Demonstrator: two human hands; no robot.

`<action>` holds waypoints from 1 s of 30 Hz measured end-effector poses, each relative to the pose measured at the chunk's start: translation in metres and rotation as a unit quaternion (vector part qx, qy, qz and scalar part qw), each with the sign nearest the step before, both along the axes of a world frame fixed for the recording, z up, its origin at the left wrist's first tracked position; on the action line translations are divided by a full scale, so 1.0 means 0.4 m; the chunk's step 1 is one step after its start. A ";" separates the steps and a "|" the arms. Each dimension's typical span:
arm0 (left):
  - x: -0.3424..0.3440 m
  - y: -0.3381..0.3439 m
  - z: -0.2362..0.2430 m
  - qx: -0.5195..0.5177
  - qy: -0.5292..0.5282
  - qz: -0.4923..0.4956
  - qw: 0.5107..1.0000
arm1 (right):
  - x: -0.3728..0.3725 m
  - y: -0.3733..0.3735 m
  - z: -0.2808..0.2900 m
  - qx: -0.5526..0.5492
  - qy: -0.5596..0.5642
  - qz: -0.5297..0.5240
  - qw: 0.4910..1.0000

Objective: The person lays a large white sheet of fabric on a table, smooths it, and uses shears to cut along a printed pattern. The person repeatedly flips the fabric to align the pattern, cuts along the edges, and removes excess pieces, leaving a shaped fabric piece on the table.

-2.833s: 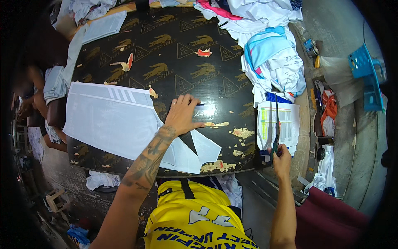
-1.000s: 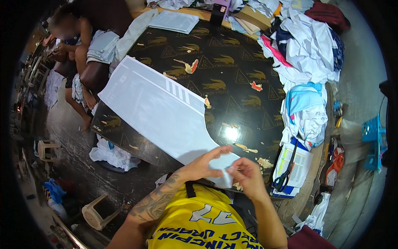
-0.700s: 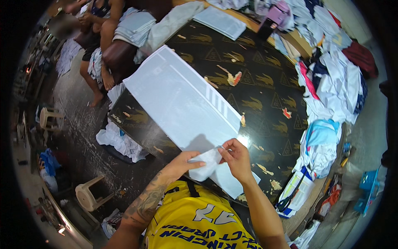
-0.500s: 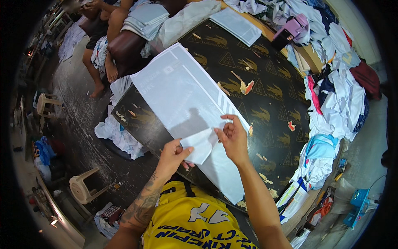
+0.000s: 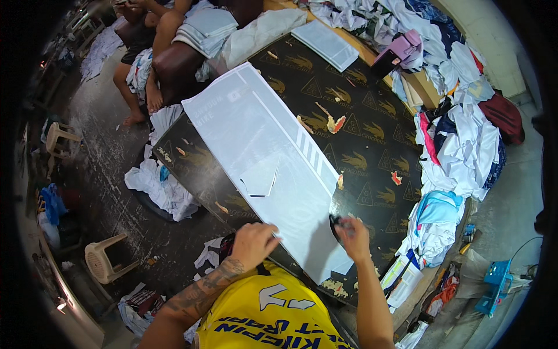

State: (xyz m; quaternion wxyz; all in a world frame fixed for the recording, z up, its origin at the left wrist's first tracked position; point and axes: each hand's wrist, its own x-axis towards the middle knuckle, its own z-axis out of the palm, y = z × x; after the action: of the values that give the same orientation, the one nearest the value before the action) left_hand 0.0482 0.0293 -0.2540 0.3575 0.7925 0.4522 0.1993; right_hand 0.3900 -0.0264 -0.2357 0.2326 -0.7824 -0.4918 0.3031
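A long stack of white fabric panels (image 5: pixel 232 131) with paler stripes lies across the dark table. On top of it rests a small white pocket-shaped piece of cloth (image 5: pixel 261 177), flat and touched by neither hand. My left hand (image 5: pixel 256 243) is at the stack's near left edge, fingers curled and tips close together; what they pinch, if anything, is too small to tell. Over the stack's right edge, my right hand (image 5: pixel 353 237) is closed on a small black object (image 5: pixel 335 225). My fingers partly hide that object, and its kind does not show.
Heaps of white garments (image 5: pixel 462 151) line the table's right side. A folded white bundle (image 5: pixel 325 44) and a purple device (image 5: pixel 401 49) are at the far edge. Another person's legs (image 5: pixel 154 64) show at upper left. A beige stool (image 5: pixel 110 256) stands on the floor at left.
The pocket-shaped piece, held between both hands before, now lies on the stack. Both hands have drawn back toward me, and the right one now holds the black object.
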 end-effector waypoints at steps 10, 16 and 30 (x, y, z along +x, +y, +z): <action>-0.062 0.332 -0.088 0.164 0.152 0.150 0.963 | -0.004 -0.293 -0.017 0.060 -0.056 -0.103 0.991; -0.068 0.311 -0.090 0.104 0.111 0.086 0.985 | -0.202 0.162 0.033 0.102 -0.047 0.211 0.971; -0.109 0.302 0.049 -0.218 -0.054 0.125 0.966 | -0.293 0.591 0.161 -0.077 0.065 0.319 0.942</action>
State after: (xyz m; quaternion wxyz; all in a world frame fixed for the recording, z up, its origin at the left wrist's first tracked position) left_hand 0.0047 0.1500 -0.2344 0.5179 0.6205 0.5602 0.1815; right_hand 0.2728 0.2102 -0.1711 0.0941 -0.5789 -0.6744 0.4486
